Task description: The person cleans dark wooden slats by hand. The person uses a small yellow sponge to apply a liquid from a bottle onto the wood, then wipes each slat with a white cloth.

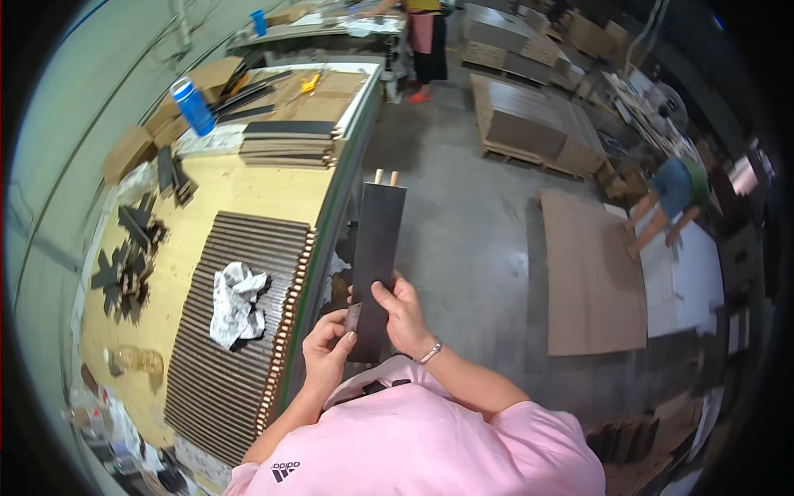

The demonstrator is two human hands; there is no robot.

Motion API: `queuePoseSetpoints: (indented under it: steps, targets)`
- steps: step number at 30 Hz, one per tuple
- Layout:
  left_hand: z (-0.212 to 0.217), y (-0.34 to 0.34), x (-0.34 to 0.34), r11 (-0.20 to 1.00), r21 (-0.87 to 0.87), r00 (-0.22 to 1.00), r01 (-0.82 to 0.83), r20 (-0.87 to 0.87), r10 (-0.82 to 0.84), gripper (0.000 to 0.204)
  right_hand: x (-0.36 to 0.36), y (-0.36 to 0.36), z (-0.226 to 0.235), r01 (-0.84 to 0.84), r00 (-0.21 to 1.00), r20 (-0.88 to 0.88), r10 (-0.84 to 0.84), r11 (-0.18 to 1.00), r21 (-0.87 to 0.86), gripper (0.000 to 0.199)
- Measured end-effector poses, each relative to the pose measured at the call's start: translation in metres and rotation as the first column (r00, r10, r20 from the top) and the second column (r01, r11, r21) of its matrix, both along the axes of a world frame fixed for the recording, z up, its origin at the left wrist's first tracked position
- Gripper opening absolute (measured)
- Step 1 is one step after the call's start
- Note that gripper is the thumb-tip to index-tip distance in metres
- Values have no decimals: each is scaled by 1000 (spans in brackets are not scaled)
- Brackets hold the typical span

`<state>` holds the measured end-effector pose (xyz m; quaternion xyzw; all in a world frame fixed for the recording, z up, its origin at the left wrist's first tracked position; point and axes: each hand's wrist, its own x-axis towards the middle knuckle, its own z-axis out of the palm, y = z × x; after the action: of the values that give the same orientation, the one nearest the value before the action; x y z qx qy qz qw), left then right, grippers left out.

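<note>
In front of my chest a long, dark narrow board [379,240] stands nearly upright, with two pale wooden dowels [386,177] sticking out of its far end. My right hand [405,314] grips the board by its right edge, thumb across its face. Pinched in my left hand [328,351] is a small brown flat strip [353,318], held against the board's left edge; whether it is a scraper I cannot tell. On the table to my left lies a wide row of dark boards on edge [215,289], dowel ends along their right side. A crumpled white cloth [236,306] rests on top of them.
The yellow-topped table [194,186] carries a board stack [285,145], a blue bottle [192,106], dark offcuts [128,256] and a clear bottle [136,360]. Panel stacks [529,120] stand on pallets ahead. At right, a person [678,186] bends over large panels [591,277]; another person [426,50] stands at the far table.
</note>
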<state>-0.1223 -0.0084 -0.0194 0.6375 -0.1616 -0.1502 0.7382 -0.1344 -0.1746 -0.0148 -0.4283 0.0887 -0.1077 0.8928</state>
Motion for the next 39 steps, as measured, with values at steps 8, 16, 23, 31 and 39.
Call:
queuePoseSetpoints:
  steps: [8, 16, 23, 31, 39]
  targets:
    - [1, 32, 1, 977, -12, 968, -212, -139, 208, 9, 11, -5, 5, -67, 998, -24, 66, 997, -31, 28]
    - [-6, 57, -6, 908, 50, 895, -415, -157, 418, 14, 28, -7, 13, -264, 958, -138, 251, 961, -80, 25]
    - [-5, 115, 0, 692, 99, 694, -715, -26, 720, 14, 31, -5, 9, -337, 923, -264, 279, 919, -207, 19]
    - [-27, 310, -88, -183, 238, -62, -954, 442, 895, 13, 53, 45, 12, -508, 846, -307, 436, 834, -214, 18]
    - [-49, 365, -169, -466, 585, -73, -664, 570, 818, 18, 56, 88, 17, -643, 751, -362, 552, 736, -212, 20]
